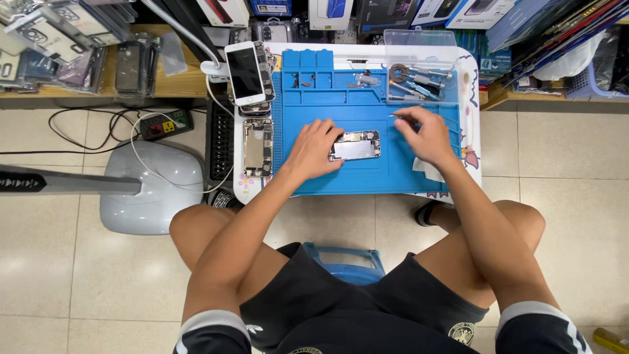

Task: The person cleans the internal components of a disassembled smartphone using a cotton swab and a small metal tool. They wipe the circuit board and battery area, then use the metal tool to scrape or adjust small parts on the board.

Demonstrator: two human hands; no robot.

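From my head camera, looking straight down: my left hand (314,147) lies on the blue work mat (347,108), fingers spread and slack, their tips touching the left end of the opened phone body (355,145) to steady it; nothing is clamped in them. My right hand (426,136) sits just beside the phone at its three o'clock, fingers pinched shut on a thin metal tool (398,116) whose tip points toward ten o'clock. Whether it is tweezers or a driver I cannot tell.

I judge this to be the stage of working inside the open shell, with the tool lifted clear of it. The next move would call for bringing the tip down onto a small part at the phone's upper right while my left hand keeps the shell from sliding.

Room is tight at twelve o'clock: the clear tray (422,69) of tools stands near my right knuckles. At nine o'clock a second bare phone frame (257,147) lies by the mat's edge, with a white phone (245,73) propped at eleven. The table's near edge at six o'clock is open, my knees just under it.
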